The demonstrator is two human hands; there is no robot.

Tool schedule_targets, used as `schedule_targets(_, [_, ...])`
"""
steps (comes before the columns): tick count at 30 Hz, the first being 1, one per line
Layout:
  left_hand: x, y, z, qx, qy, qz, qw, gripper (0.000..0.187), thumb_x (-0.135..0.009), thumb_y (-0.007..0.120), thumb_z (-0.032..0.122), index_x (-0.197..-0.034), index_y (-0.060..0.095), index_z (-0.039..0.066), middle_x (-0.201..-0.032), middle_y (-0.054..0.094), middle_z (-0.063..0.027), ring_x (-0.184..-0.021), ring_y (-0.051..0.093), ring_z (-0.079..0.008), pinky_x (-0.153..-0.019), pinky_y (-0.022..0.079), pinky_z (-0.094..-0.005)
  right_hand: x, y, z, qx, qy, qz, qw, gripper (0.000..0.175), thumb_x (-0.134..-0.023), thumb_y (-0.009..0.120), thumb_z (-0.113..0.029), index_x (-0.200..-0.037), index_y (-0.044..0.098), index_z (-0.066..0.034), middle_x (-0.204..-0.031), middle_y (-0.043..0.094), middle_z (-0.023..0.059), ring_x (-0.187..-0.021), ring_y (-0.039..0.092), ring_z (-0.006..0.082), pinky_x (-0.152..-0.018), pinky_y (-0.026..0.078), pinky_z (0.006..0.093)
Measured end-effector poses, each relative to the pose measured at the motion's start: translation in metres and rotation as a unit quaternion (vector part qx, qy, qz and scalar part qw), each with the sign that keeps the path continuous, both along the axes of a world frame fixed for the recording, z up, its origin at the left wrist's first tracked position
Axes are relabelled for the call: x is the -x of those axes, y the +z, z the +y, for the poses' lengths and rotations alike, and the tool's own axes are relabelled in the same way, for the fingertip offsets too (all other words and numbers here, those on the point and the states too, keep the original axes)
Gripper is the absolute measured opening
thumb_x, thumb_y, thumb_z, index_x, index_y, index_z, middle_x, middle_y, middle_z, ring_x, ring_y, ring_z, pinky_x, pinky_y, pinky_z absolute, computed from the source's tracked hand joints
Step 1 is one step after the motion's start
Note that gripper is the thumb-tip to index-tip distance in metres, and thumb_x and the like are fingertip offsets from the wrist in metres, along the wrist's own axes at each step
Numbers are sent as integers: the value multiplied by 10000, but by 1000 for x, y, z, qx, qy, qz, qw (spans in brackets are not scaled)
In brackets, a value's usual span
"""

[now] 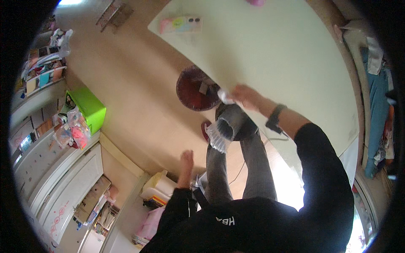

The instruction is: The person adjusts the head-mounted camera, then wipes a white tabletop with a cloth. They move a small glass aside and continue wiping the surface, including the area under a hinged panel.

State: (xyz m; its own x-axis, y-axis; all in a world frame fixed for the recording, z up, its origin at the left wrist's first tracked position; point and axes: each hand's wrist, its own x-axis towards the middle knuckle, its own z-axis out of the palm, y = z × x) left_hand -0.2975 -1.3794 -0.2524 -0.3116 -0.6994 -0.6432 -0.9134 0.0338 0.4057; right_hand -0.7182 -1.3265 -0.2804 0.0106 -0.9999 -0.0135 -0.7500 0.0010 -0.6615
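My right hand, a dark band on its wrist, is closed on a small crumpled white piece, perhaps tissue, at the edge of the pale table. Just beyond that piece, on the floor, stands a round dark red bin with a pale scrap inside. My left hand is held out over the floor beside my legs, its fingers blurred; nothing shows in it. Between the hands, a clear ribbed plastic piece lies against a grey rounded opening at my grey trousers; what that opening is cannot be told.
A phone in a colourful case lies at the table's far corner, and a pink object is cut off at the top. A green box holding plastic bags stands at left. Clothes hang at right. A dark red slipper shows below.
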Motion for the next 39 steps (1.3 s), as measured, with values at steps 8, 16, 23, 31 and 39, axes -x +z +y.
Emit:
schedule_targets(8, [216, -19, -199, 84, 75, 96, 989, 499, -914, 378, 404, -1189, 475, -1, -1189, 497, -210, -1084, 480, -337, -929, 368, -384, 101, 24, -52, -41, -279, 96, 955, 301, -778, 439, -43, -1042, 578, -80, -890, 569, 132, -883, 523, 302, -830, 418, 397])
schedule_targets(16, [379, -30, -180, 169, -523, -431, 716, 556, -890, 423, 369, -1323, 356, 26, -1323, 394, -196, -1216, 391, -292, -1007, 304, -371, 63, 24, 27, -38, -114, 20, 993, 367, -783, 436, -18, -1122, 561, -81, -891, 579, 105, -843, 545, 263, -767, 454, 381])
schedule_targets(23, [376, -137, -177, 226, -424, -500, 720, 400, -880, 461, 310, -1204, 527, 84, -1172, 534, -153, -1046, 522, -274, -870, 413, -495, 188, 60, -59, 69, -408, -95, 906, 223, -808, 534, -77, -1026, 574, -52, -856, 542, 117, -823, 546, 273, -706, 456, 364])
schedule_targets(31, [370, -153, -185, 113, -593, -574, 553, 362, -916, 390, 319, -1158, 533, 91, -1080, 595, -37, -998, 550, -201, -928, 359, -502, 243, 32, -243, 88, -374, 80, 920, 263, -821, 465, -96, -1058, 577, -113, -909, 526, 192, -871, 537, 365, -760, 453, 450])
schedule_targets(39, [385, -121, -175, 93, -525, -572, 623, 373, -933, 320, 322, -1067, 552, 63, -990, 609, -101, -921, 573, -257, -839, 412, -445, 286, -2, -302, -70, -399, 288, 868, 296, -802, 501, -83, -1096, 523, -59, -1027, 505, 147, -1002, 505, 304, -813, 471, 396])
